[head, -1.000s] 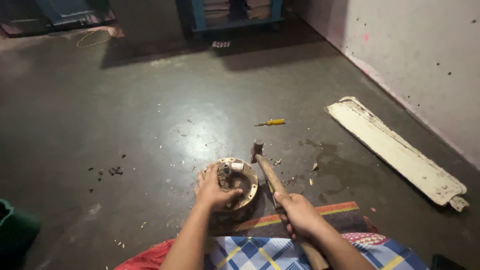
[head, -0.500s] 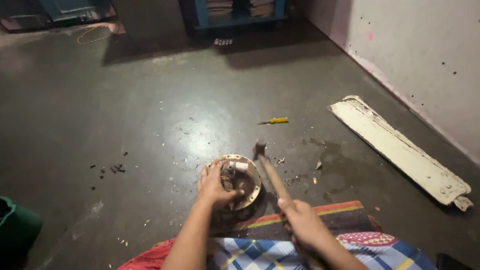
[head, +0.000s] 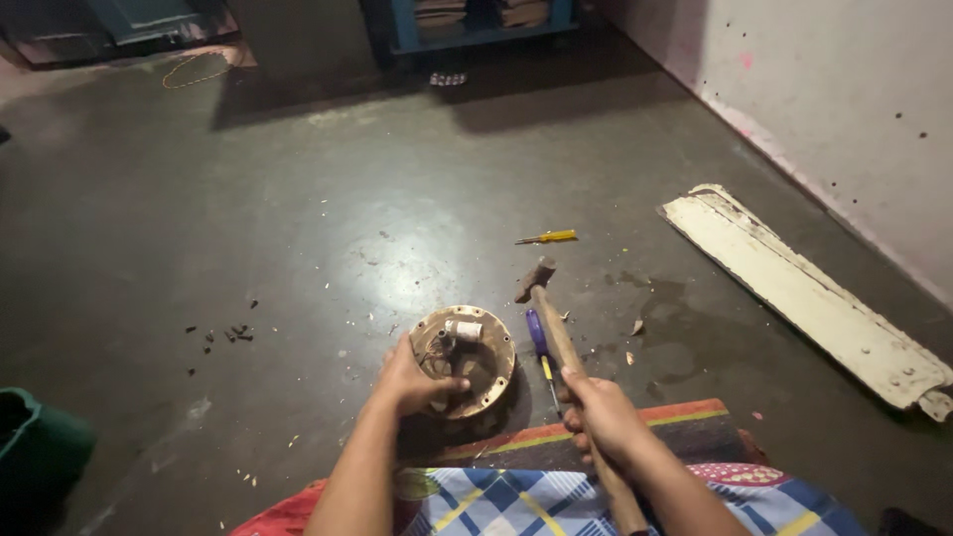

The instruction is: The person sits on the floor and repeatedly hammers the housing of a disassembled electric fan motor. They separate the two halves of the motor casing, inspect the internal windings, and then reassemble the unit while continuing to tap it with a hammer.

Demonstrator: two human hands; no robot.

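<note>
Round metal housing: brownish, dish-shaped, lying open side up on the grey floor, just ahead of the person's knees; small pale parts sit inside it.
Left hand: clasped on the near-left rim of the housing, thumb reaching into the bowl.
Right hand: clenched around the wooden handle of a hammer, just right of the housing and apart from it.
Hammer: handle slants up and away from the right hand; dark head hangs over the floor, beyond the housing's right edge, not touching it.
Blue-handled screwdriver: on the floor between housing and hammer handle, partly under the handle.
Yellow screwdriver: on the floor farther out, well apart from both hands.
White slat: long, worn, lying by the wall at right.
Debris: dark bits scattered left of the housing.
Mat: striped edge under the right hand.
Green object: at the lower left edge.
</note>
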